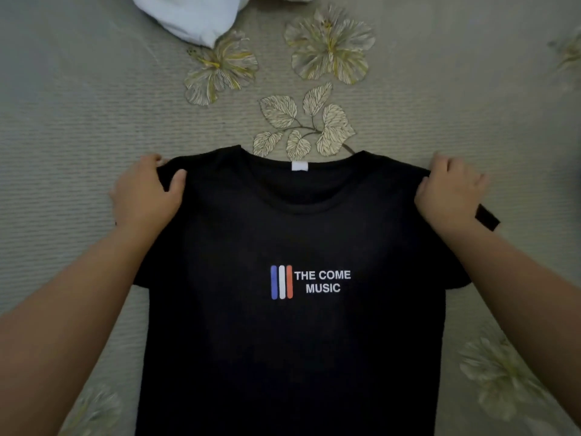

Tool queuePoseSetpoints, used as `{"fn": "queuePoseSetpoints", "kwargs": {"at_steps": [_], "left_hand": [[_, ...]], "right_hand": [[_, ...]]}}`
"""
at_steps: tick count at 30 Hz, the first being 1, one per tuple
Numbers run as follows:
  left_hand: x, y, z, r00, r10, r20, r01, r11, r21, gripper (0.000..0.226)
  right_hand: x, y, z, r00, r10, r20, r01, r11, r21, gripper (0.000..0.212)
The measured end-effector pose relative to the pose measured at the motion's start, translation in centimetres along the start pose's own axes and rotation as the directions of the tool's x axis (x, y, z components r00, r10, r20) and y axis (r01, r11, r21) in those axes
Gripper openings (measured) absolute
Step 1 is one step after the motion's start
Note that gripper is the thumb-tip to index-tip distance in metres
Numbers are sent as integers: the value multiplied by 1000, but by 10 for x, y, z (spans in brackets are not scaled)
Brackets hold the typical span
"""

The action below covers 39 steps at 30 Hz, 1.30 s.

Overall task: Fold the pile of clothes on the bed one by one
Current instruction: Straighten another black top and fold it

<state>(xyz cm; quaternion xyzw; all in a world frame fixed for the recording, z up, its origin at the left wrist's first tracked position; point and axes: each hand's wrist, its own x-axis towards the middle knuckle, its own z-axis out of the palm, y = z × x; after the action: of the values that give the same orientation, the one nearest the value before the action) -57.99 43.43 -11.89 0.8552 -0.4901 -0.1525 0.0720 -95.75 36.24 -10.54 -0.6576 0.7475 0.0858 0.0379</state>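
1. Black t-shirt (pixel 292 325) lies spread front-up on the bed (pixel 78 136).
2. Left hand (pixel 146 191) pinches the t-shirt's left shoulder.
3. Right hand (pixel 449 193) grips its right shoulder.
4. White cloth (pixel 195 17) lies well beyond the t-shirt's collar.

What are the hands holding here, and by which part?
Both hold the black T-shirt at its shoulders: left hand pinches the left shoulder, right hand the right.

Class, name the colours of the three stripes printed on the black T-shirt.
Blue, white and red stripes, seen clearly in the head view.
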Motion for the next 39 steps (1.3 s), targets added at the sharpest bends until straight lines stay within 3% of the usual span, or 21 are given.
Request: {"fn": "queuePoseSetpoints", "kwargs": {"at_steps": [2, 4, 6, 9, 11, 12, 15, 17, 18, 19, 21, 23, 25, 27, 29, 31, 33, 36, 39], "left_hand": [[-2, -10, -10, 994, -46, 96, 52, 997, -54, 42], [-6, -24, -28, 955, -111, 276, 134, 989, -66, 48], [-14, -39, -46, 907, -96, 410, 96, 995, 20, 51], [-25, -61, -62, 893, 15, 449, -41, 998, 48, 24], [-31, -72, -71, 894, -28, 448, 98, 986, -136, 16], [-32, -77, -77, 888, -61, 455, 214, 932, -293, 17], [-36, -91, -85, 852, -90, 516, 453, 622, -639, 21], [-40, -96, -85, 850, -118, 514, 512, 418, -751, 23], [-43, -97, -82, 867, -160, 472, 494, 399, -772, 21], [-44, -96, -76, 894, -228, 386, 448, 486, -751, 19], [-45, -96, -64, 931, -330, 158, 361, 761, -539, 15], [-46, -98, -54, 938, -345, -30, 318, 893, -318, 12], [-46, -100, -46, 900, -432, -61, 389, 858, -335, 24], [-46, -104, -41, 854, -506, 119, 486, 696, -528, 36], [-53, -109, -42, 859, -401, 317, 508, 589, -629, 35], [-63, -114, -43, 867, -274, 416, 491, 612, -621, 41], [-74, -116, -41, 892, -229, 390, 443, 617, -651, 40], [-80, -102, -44, 936, -257, 241, 348, 569, -745, 24], [-78, -73, -50, 978, -176, 109, 192, 567, -801, 18]], "right_hand": [[-17, -15, 1, 995, -87, -47, 90, 994, 61, 47], [-43, -36, -1, 970, -226, -96, 236, 964, 123, 48], [-74, -64, -3, 924, -356, -139, 379, 898, 224, 45], [-118, -111, 2, 863, -497, -93, 495, 793, 355, 43], [-138, -139, 8, 813, -581, -37, 547, 741, 390, 45], [-145, -151, 12, 787, -617, 0, 566, 721, 400, 48], [-151, -179, 25, 716, -692, 92, 623, 693, 362, 55], [-150, -188, 34, 701, -698, 147, 644, 708, 290, 57], [-149, -190, 38, 709, -687, 161, 642, 723, 255, 57], [-149, -191, 42, 725, -669, 162, 633, 741, 225, 57], [-149, -191, 46, 763, -630, 144, 602, 774, 195, 57], [-150, -191, 49, 777, -618, 120, 596, 783, 180, 57], [-150, -192, 49, 776, -622, 100, 600, 779, 182, 56], [-151, -191, 49, 778, -622, 90, 599, 777, 194, 56], [-151, -192, 49, 779, -622, 86, 599, 777, 195, 56], [-151, -192, 49, 779, -621, 82, 599, 777, 195, 56], [-150, -192, 50, 778, -622, 86, 600, 777, 193, 56], [-150, -191, 50, 777, -621, 103, 597, 779, 191, 55], [-149, -190, 45, 776, -619, 122, 584, 778, 233, 51]]}}
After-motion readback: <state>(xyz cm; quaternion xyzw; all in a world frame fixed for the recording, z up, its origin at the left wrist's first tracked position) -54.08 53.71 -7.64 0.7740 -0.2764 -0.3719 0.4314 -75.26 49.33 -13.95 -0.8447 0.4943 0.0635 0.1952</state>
